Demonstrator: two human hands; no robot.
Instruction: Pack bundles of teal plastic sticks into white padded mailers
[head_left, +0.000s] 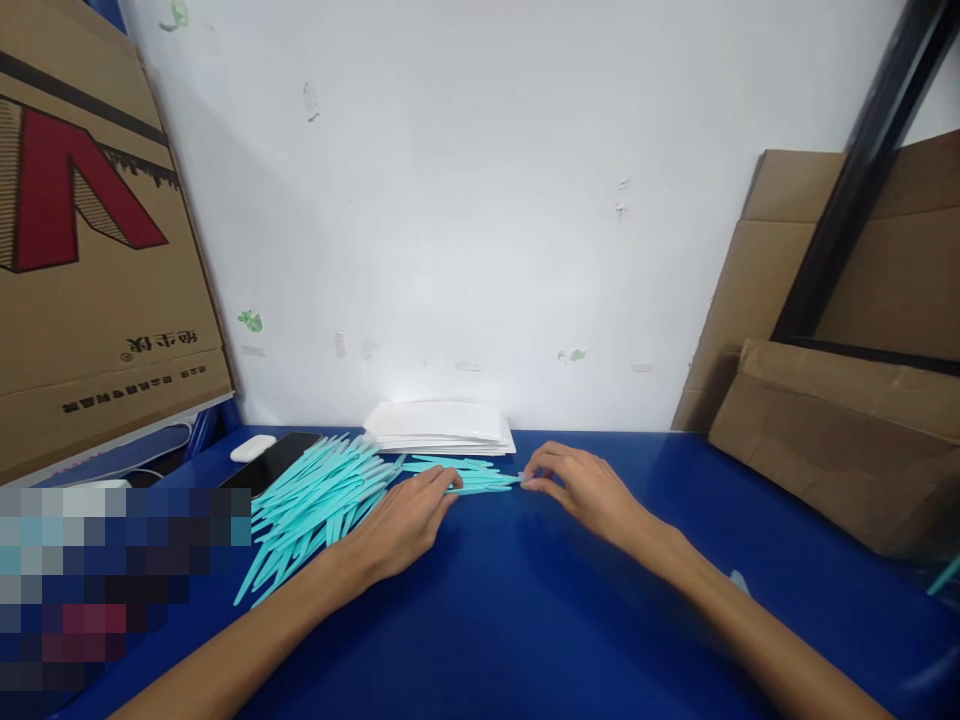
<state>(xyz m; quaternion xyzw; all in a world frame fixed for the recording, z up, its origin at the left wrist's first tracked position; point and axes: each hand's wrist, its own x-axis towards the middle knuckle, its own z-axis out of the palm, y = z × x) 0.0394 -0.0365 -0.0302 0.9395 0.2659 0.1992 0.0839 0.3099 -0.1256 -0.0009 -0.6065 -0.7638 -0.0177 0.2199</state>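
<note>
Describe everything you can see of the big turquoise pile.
The pile is a loose heap of slim, tapering turquoise sticks, many with paler, translucent ends, plastic-looking. They lie overlapping, mostly slanted, on the blue table beside the black phone. The left hand partly hides its right side; contact is unclear.

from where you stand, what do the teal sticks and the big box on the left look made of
The sticks look like smooth plastic, judging by their even teal colour, though coating could mislead. The box seems matte corrugated cardboard: brown, printed, with ridged patches showing.
</note>
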